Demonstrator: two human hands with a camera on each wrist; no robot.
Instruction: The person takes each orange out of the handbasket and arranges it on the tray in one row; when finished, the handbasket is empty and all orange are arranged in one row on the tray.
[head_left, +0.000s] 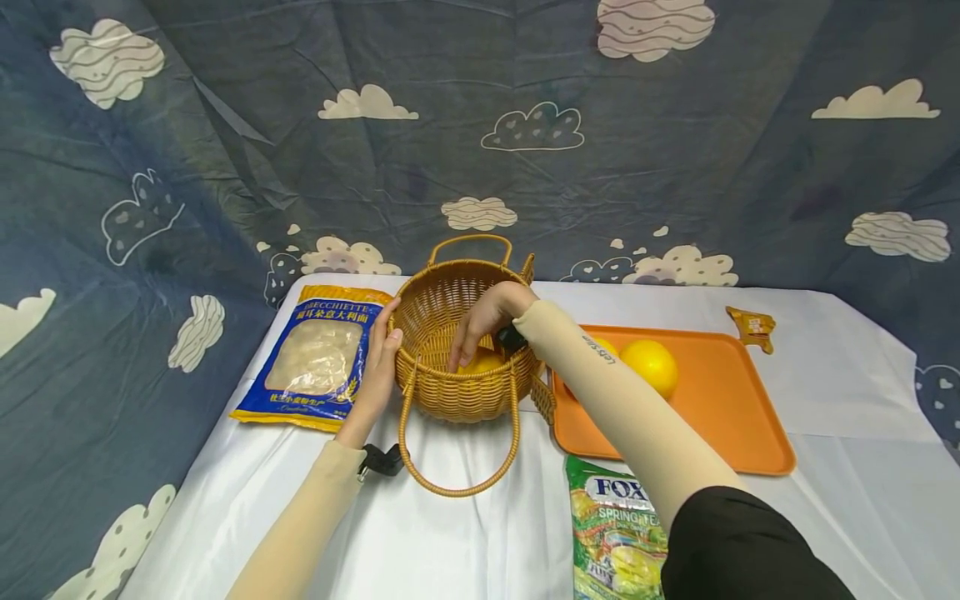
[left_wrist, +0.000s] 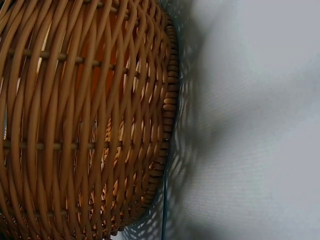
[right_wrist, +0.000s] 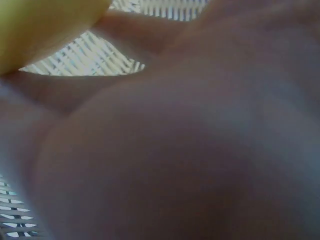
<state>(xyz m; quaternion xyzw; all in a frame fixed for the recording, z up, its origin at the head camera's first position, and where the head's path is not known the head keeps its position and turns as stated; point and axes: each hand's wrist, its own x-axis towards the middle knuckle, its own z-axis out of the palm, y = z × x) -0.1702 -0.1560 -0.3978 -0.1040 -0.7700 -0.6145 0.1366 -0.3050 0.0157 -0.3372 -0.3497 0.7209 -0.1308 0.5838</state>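
A round wicker basket [head_left: 457, 396] stands upright on the white-covered table, its near handle folded down toward the person. My left hand [head_left: 381, 362] holds the basket's left side at the rim; in the left wrist view only the woven wall [left_wrist: 90, 110] and the cloth show. Reaching in over the right side, my right hand [head_left: 491, 317] has its fingers around a yellow-orange orange [head_left: 486, 361] low inside the basket. The right wrist view shows part of that orange [right_wrist: 45, 30] against the fingers, with the wicker behind; the fingertips are partly hidden.
To the right lies an orange tray [head_left: 723, 400] bearing an orange [head_left: 651, 367] and another yellow fruit partly behind the right forearm. A blue pasta bag [head_left: 315, 354] lies left, a green candy bag [head_left: 615, 533] in front, and a small orange-brown packet [head_left: 752, 327] at the back right.
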